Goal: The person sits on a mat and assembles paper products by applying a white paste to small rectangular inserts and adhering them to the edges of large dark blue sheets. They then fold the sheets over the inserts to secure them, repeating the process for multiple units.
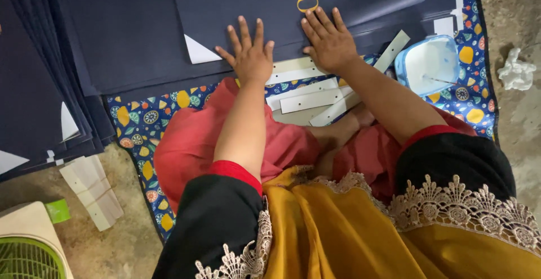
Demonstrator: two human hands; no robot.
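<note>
Covering concrete floor (510,8), patterned mat (135,115) under navy sheets (129,31).

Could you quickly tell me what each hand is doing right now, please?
Left hand: open, fingers spread, pressing flat on the navy sheet.
Right hand: open, flat on the same sheet, holding nothing.

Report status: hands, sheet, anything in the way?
Left hand and right hand flat, fingers spread, pressing the navy sheet. White strips loose beside the wrists. Blue tub right, clear.

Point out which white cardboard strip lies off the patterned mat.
The stack of white strips at lower left, on the bare floor beside the fan; the others lie on the mat by the hands.
</note>
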